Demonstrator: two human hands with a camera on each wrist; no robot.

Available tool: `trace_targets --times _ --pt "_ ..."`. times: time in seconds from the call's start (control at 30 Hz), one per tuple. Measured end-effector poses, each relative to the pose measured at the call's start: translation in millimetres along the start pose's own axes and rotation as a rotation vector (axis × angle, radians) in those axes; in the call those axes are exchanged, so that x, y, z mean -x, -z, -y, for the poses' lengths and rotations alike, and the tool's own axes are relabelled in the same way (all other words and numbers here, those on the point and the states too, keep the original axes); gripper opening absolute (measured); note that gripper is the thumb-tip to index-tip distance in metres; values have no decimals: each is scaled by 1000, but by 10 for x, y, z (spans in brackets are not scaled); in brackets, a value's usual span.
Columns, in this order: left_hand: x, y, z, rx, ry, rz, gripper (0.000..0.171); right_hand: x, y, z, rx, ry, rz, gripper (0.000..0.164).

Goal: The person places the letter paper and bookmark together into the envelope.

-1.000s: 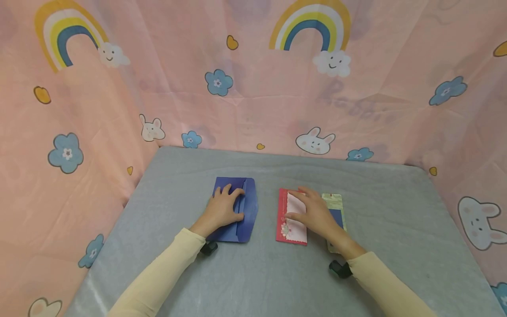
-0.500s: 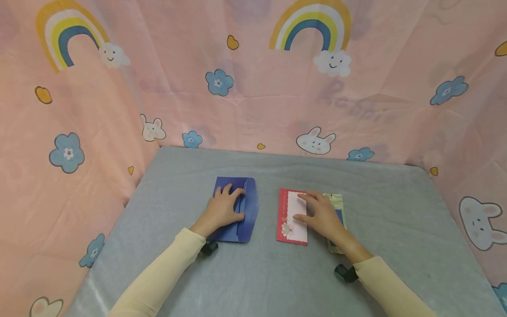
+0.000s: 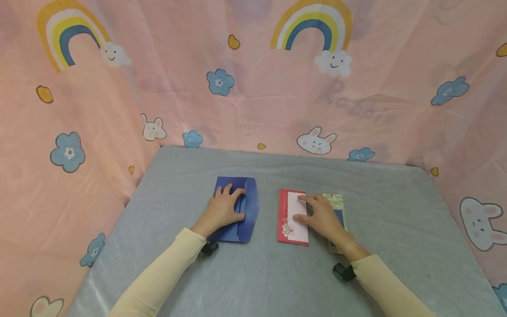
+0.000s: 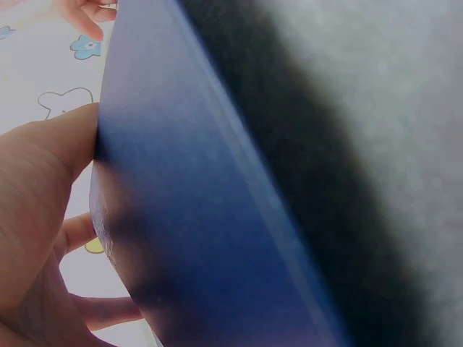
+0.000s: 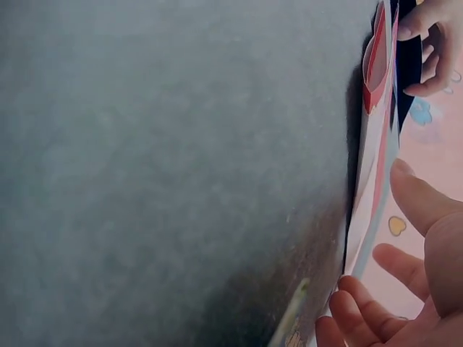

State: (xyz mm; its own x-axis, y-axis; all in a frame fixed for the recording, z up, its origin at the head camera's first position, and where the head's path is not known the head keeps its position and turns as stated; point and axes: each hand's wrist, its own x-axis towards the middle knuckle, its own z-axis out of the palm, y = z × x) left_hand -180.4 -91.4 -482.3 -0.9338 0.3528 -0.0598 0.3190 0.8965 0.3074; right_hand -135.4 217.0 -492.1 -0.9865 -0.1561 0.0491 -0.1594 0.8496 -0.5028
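Observation:
A blue envelope (image 3: 248,215) lies at the middle left of the table, its flap toward the right. My left hand (image 3: 223,210) rests on it with fingers spread, as the left wrist view also shows against the blue paper (image 4: 173,202). To the right lies a red and pink card (image 3: 291,233) with a floral print. Over its right edge is my right hand (image 3: 321,218), thumb and fingers apart. Seen edge-on in the right wrist view, the card (image 5: 374,108) has slightly parted layers. A green and blue card (image 3: 333,201) lies partly hidden under the right hand.
Grey cloth covers the table (image 3: 269,281). Behind and at both sides hangs a pink curtain (image 3: 253,105) printed with rainbows, flowers and rabbits. Each wrist carries a small black camera, such as the right one (image 3: 343,272).
My right hand has drawn back to the right, uncovering more of the red and pink card and covering more of the green one. The left hand stays on the envelope.

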Motion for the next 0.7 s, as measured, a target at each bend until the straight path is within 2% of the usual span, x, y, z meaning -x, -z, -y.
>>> trace_targets --times 0.47,0.7 --pt "-18 -16 15 -13 -6 -5 67 -37 0 19 8 -54 34 62" --pt "-15 -18 19 -9 -6 -4 67 -63 -9 40 2 -98 77 62"
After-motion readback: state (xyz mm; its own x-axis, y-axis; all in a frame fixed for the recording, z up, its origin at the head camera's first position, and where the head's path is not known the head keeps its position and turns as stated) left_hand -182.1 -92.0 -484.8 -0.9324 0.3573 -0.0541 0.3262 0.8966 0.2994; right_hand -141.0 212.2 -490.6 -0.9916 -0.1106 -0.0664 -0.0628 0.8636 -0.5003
